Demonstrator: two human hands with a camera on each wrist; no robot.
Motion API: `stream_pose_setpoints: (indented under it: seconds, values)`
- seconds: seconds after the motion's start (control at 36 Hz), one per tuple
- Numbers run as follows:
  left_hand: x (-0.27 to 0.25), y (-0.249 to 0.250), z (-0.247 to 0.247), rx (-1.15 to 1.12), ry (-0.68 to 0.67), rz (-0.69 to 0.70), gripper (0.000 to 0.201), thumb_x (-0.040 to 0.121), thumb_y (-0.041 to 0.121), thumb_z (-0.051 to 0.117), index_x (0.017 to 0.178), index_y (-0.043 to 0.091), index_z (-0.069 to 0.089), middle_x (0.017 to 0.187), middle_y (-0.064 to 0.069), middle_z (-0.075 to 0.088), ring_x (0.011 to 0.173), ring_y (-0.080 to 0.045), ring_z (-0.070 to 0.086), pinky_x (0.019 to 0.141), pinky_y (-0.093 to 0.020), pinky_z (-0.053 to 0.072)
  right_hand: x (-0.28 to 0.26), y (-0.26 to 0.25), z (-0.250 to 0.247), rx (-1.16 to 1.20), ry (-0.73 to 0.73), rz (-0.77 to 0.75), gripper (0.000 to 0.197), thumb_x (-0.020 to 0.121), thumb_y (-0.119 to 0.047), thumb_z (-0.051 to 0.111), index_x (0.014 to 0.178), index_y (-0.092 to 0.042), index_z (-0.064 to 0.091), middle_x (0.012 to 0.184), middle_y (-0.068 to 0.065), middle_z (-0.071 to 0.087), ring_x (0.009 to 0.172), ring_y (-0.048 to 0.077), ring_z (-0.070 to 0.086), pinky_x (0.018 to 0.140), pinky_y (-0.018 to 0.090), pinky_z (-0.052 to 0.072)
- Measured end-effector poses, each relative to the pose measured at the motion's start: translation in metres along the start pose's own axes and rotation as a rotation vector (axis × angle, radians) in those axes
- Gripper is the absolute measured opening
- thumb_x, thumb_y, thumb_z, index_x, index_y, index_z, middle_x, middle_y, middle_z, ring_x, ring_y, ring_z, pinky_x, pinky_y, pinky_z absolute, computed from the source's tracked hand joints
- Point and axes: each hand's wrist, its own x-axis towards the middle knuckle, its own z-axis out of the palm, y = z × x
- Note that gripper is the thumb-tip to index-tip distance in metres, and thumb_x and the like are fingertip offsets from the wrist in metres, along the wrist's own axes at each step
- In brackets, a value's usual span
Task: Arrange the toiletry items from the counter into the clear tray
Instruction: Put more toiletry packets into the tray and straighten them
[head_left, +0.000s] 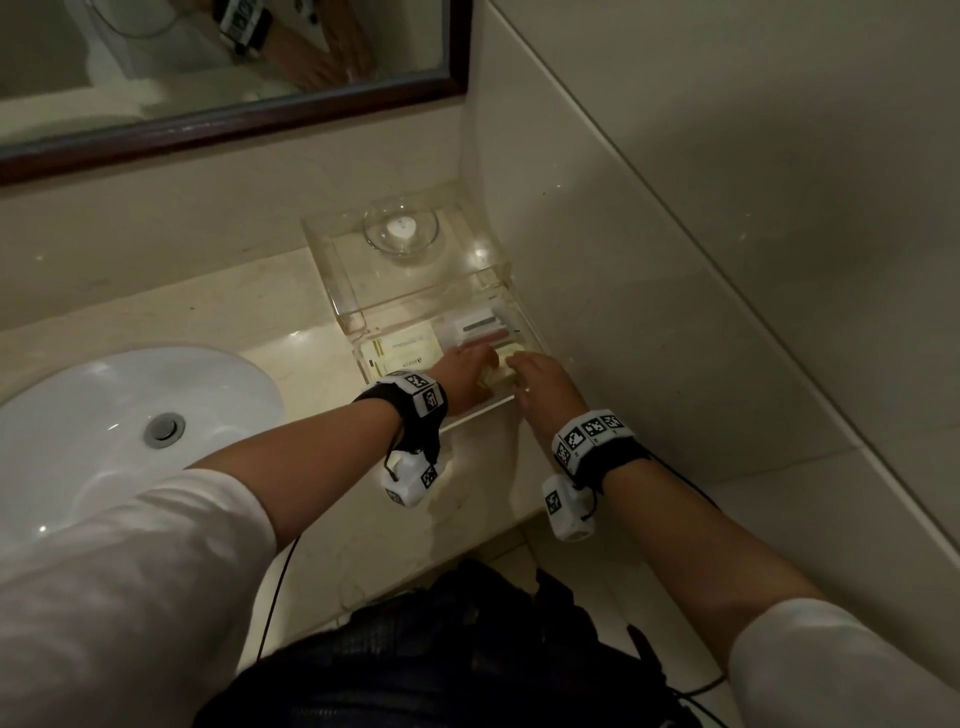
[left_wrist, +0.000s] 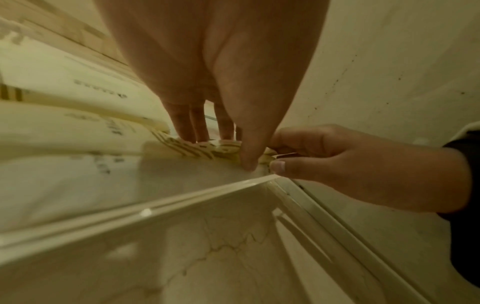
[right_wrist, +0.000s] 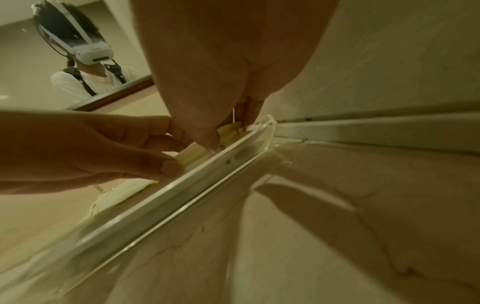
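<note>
Both hands (head_left: 498, 371) pinch a cream packet (left_wrist: 207, 151) in the clear tray (head_left: 467, 413); printing unreadable.

Both forearms are stretched forward side by side, the left hand (head_left: 467, 364) and right hand (head_left: 543, 376) almost touching, fingers of each curled with thumb tips pressed down, sleeves pushed up.

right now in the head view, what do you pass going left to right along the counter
sink → drain → cream packets → left hand → right hand → tiled side wall
</note>
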Motion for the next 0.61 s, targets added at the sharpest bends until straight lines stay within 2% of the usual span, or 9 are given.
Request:
stream_pose_setpoints:
  seconds: [0.06,0.14,0.25,0.33,0.42,0.5,0.61]
  values:
    - [-0.001,-0.002,-0.003,0.036,0.000,0.048,0.041,0.085,0.016,0.063,0.123,0.010,0.048,0.149,-0.007,0.036,0.132,-0.026,0.041,0.101,-0.029,0.035,0.000,0.001,-0.001,0.004,0.004,-0.009,0.041,0.090,-0.008,0.054,0.130,-0.006,0.054,0.137,0.012,0.051,0.127,0.026,0.045,0.111,0.033,0.032]
    - [-0.003,-0.005,-0.006,0.041,-0.009,0.081,0.037,0.086,0.014,0.062,0.121,0.010,0.050,0.157,0.004,0.021,0.132,-0.019,0.040,0.099,-0.027,0.037,0.002,0.002,-0.004,-0.033,-0.016,-0.020,0.041,0.090,-0.009,0.053,0.131,-0.008,0.054,0.140,0.011,0.049,0.129,0.025,0.044,0.111,0.031,0.030]
    - [-0.007,-0.005,-0.010,0.004,-0.060,0.030,0.044,0.086,0.017,0.061,0.128,0.015,0.049,0.147,-0.004,0.041,0.127,-0.027,0.048,0.098,-0.033,0.043,0.002,0.002,-0.005,-0.078,-0.020,-0.028,0.043,0.092,-0.012,0.051,0.134,-0.009,0.052,0.142,0.010,0.047,0.130,0.024,0.042,0.112,0.030,0.029]
    - [-0.012,-0.006,-0.012,-0.056,-0.015,-0.023,0.043,0.089,0.016,0.059,0.130,0.011,0.049,0.135,-0.009,0.051,0.119,-0.027,0.052,0.094,-0.029,0.041,-0.001,0.002,-0.002,-0.121,-0.008,-0.030,0.045,0.092,-0.017,0.053,0.136,-0.010,0.049,0.143,0.009,0.045,0.130,0.025,0.041,0.111,0.030,0.029]
    - [-0.018,-0.012,-0.015,-0.142,0.087,-0.048,0.035,0.092,0.016,0.055,0.126,0.012,0.053,0.131,-0.007,0.054,0.117,-0.025,0.052,0.091,-0.024,0.037,-0.003,0.003,-0.002,-0.117,0.029,-0.015,0.046,0.091,-0.018,0.055,0.135,-0.008,0.048,0.141,0.011,0.044,0.129,0.028,0.039,0.109,0.034,0.029]
    - [-0.026,-0.018,-0.022,-0.229,0.187,-0.107,0.028,0.093,0.020,0.055,0.120,0.015,0.059,0.124,-0.005,0.057,0.111,-0.023,0.053,0.084,-0.020,0.034,-0.006,0.000,-0.005,-0.095,0.142,-0.031,0.040,0.085,-0.012,0.058,0.124,-0.004,0.055,0.128,0.015,0.052,0.118,0.032,0.046,0.101,0.035,0.035]
    - [-0.038,-0.025,-0.028,-0.405,0.288,-0.189,0.020,0.089,0.011,0.056,0.106,0.014,0.065,0.117,-0.006,0.064,0.109,-0.023,0.059,0.095,-0.031,0.044,-0.009,-0.007,-0.009,-0.045,0.242,-0.024,0.030,0.081,-0.009,0.060,0.111,-0.005,0.061,0.112,0.015,0.057,0.105,0.033,0.051,0.092,0.037,0.040]
